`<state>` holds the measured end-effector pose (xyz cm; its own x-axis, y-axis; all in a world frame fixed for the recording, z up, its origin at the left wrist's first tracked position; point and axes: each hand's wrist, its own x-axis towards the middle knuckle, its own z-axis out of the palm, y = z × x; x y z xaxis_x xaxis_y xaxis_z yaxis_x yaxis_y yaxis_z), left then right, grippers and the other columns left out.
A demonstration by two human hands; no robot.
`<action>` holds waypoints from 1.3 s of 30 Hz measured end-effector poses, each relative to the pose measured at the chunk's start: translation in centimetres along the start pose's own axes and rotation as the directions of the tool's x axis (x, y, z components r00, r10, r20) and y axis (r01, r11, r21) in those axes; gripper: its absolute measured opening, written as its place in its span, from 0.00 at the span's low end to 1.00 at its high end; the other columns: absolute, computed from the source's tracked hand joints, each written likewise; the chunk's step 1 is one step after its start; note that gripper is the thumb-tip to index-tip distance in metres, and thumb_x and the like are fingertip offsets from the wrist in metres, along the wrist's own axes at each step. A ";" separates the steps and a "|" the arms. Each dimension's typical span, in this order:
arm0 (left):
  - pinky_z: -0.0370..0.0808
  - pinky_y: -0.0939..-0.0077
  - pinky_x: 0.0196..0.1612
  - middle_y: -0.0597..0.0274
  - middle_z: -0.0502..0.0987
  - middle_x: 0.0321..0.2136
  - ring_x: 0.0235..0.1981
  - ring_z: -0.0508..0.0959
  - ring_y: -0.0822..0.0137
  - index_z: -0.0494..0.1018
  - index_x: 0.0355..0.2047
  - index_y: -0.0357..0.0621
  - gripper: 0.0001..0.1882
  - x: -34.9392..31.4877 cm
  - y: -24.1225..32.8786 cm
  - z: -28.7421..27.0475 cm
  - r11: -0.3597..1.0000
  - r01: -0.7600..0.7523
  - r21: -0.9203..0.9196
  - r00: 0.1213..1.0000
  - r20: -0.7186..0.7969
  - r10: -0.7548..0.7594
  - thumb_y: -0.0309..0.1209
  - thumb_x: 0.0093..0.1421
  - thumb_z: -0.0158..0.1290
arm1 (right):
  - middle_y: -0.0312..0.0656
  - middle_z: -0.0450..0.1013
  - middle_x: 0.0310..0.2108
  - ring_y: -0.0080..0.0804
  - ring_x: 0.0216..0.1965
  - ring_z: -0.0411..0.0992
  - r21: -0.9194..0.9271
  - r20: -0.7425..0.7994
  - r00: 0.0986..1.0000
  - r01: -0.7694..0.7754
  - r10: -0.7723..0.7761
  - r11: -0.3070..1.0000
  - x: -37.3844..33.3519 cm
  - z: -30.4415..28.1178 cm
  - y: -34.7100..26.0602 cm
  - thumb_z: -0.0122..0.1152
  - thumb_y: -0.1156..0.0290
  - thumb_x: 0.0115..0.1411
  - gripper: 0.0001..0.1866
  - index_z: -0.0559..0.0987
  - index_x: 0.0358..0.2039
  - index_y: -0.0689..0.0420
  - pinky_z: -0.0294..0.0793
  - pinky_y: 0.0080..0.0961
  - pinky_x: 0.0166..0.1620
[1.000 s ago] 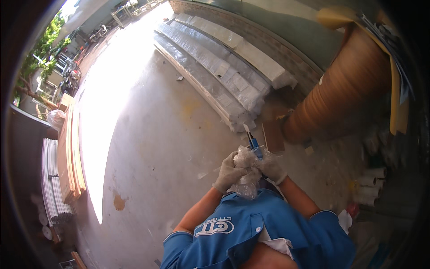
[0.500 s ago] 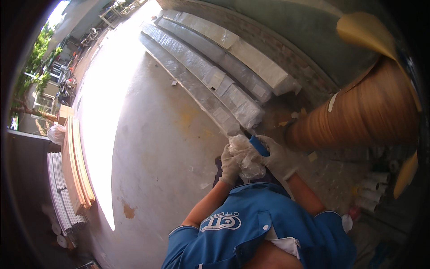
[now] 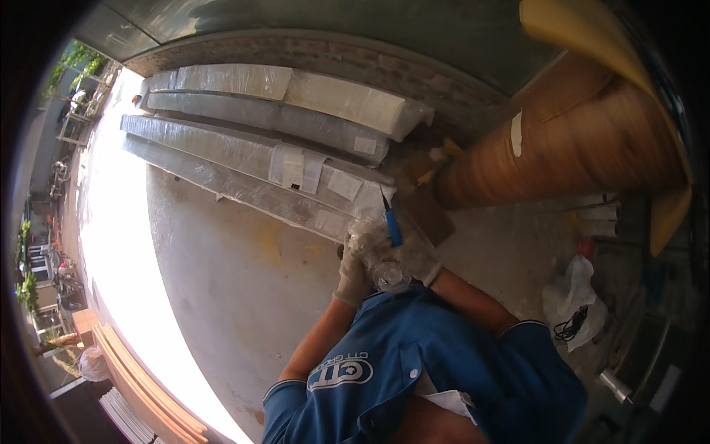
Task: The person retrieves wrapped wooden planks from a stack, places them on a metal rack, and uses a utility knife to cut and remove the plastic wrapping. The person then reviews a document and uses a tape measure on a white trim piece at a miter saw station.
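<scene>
Both my hands wear pale work gloves and are close together in front of my chest. My left hand (image 3: 352, 272) is closed around a crumpled bundle of clear plastic film (image 3: 390, 277). My right hand (image 3: 418, 262) presses against the bundle from the other side and also holds a blue-handled knife (image 3: 393, 226). The knife's thin, dark, pointed blade sticks up and away from me. The right fingers are partly hidden behind the handle and the film. Just beyond my hands are the near ends of long film-wrapped packages (image 3: 255, 154).
To the right leans a large wood-grain roll (image 3: 569, 155) with a yellow sheet (image 3: 584, 29) at its outer edge. A white plastic bag (image 3: 580, 296) with black cord lies at the right. Stacked boards (image 3: 151, 381) stand at the lower left, beside a sunlit strip of floor (image 3: 122, 244).
My view has turned right, so the packages lie more crosswise. My hands have come closer together around the film. The knife now points more straight ahead.
</scene>
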<state>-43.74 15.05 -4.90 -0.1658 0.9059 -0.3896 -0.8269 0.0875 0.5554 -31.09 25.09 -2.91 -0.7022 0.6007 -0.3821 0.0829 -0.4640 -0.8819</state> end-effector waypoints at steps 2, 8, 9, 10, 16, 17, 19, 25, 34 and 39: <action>0.75 0.67 0.52 0.52 0.69 0.55 0.52 0.74 0.60 0.53 0.67 0.47 0.32 0.9 1.2 -1.4 0.998 0.012 0.069 0.996 -0.093 -0.006 0.40 0.66 0.50 | 0.42 0.73 0.47 0.28 0.45 0.74 0.069 -0.078 0.996 -0.041 0.047 0.997 1.7 0.7 1.0 0.72 0.75 0.52 0.32 0.69 0.57 0.62 0.78 0.26 0.47; 0.72 0.57 0.54 0.57 0.67 0.52 0.52 0.73 0.59 0.53 0.66 0.52 0.34 2.4 3.0 -6.0 0.966 0.243 0.094 0.899 -0.397 -0.187 0.36 0.64 0.55 | 0.41 0.76 0.45 0.28 0.42 0.76 -0.014 -0.443 0.895 -0.060 0.048 0.998 5.2 -4.5 3.2 0.72 0.75 0.53 0.29 0.71 0.55 0.63 0.79 0.25 0.47; 0.73 0.57 0.53 0.57 0.68 0.51 0.50 0.73 0.58 0.53 0.66 0.51 0.33 2.2 3.3 -7.1 0.977 0.201 0.072 0.922 -0.350 -0.164 0.36 0.64 0.55 | 0.41 0.76 0.45 0.28 0.42 0.76 0.002 -0.471 0.882 -0.015 0.015 1.000 6.5 -6.1 3.3 0.72 0.74 0.54 0.29 0.71 0.54 0.63 0.78 0.25 0.46; 0.73 0.58 0.53 0.56 0.69 0.50 0.49 0.74 0.58 0.54 0.66 0.50 0.33 1.8 3.7 -8.1 0.982 0.189 0.030 0.922 -0.351 -0.166 0.36 0.64 0.55 | 0.41 0.76 0.45 0.29 0.41 0.76 0.031 -0.510 0.859 -0.030 0.042 0.999 7.7 -8.1 3.3 0.72 0.73 0.54 0.28 0.72 0.54 0.63 0.78 0.25 0.46; 0.76 0.61 0.48 0.54 0.72 0.46 0.44 0.77 0.58 0.60 0.62 0.44 0.29 0.9 5.4 -12.4 0.952 0.238 0.193 0.732 -0.680 -0.045 0.39 0.64 0.55 | 0.43 0.77 0.45 0.37 0.44 0.76 -0.458 -0.709 0.695 -0.330 -0.116 0.825 16.1 -20.6 1.5 0.75 0.66 0.51 0.33 0.71 0.55 0.62 0.73 0.33 0.50; 0.77 0.62 0.48 0.54 0.72 0.46 0.44 0.78 0.57 0.60 0.62 0.44 0.29 0.9 5.5 -12.5 0.952 0.251 0.172 0.679 -0.733 -0.047 0.40 0.65 0.55 | 0.42 0.77 0.44 0.37 0.45 0.76 -0.477 -0.724 0.678 -0.358 -0.128 0.803 17.4 -22.5 1.1 0.75 0.65 0.51 0.34 0.71 0.56 0.61 0.72 0.33 0.51; 0.77 0.64 0.47 0.56 0.72 0.46 0.43 0.78 0.59 0.61 0.61 0.44 0.28 1.3 5.2 -12.3 0.962 0.222 0.158 0.678 -0.734 -0.036 0.40 0.65 0.56 | 0.41 0.78 0.43 0.39 0.46 0.75 -0.496 -0.752 0.644 -0.413 -0.140 0.764 19.9 -25.5 0.3 0.75 0.63 0.51 0.35 0.70 0.56 0.60 0.71 0.34 0.52; 0.77 0.67 0.47 0.58 0.73 0.44 0.43 0.78 0.62 0.63 0.59 0.43 0.26 3.9 3.5 -10.6 0.973 0.204 0.109 0.686 -0.725 -0.063 0.40 0.65 0.55 | 0.38 0.74 0.36 0.25 0.26 0.73 -0.318 -0.755 0.654 -0.437 0.054 0.842 22.7 -27.6 -3.6 0.66 0.62 0.60 0.31 0.67 0.59 0.59 0.74 0.25 0.32; 0.76 0.71 0.47 0.60 0.75 0.43 0.42 0.78 0.67 0.68 0.55 0.40 0.22 8.5 3.4 -5.8 0.973 0.182 0.141 0.844 -0.530 -0.081 0.40 0.67 0.54 | 0.32 0.73 0.30 0.14 0.20 0.67 -0.226 -0.462 0.848 -0.397 0.260 0.890 18.0 -18.6 0.1 0.56 0.57 0.68 0.22 0.71 0.55 0.57 0.68 0.17 0.23; 0.74 0.78 0.41 0.65 0.76 0.39 0.37 0.77 0.74 0.69 0.54 0.38 0.20 9.5 3.2 -6.7 0.974 0.208 0.094 0.871 -0.470 -0.141 0.37 0.67 0.54 | 0.32 0.73 0.27 0.14 0.21 0.68 -0.287 -0.284 0.891 -0.431 0.353 0.856 16.5 -14.4 4.5 0.63 0.57 0.64 0.20 0.75 0.50 0.56 0.69 0.17 0.24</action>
<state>-51.56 21.12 -11.77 -0.2803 0.5825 -0.7630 -0.7892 0.3126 0.5286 -32.11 42.35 -17.13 -0.3958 0.5565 -0.7305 0.5761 -0.4691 -0.6694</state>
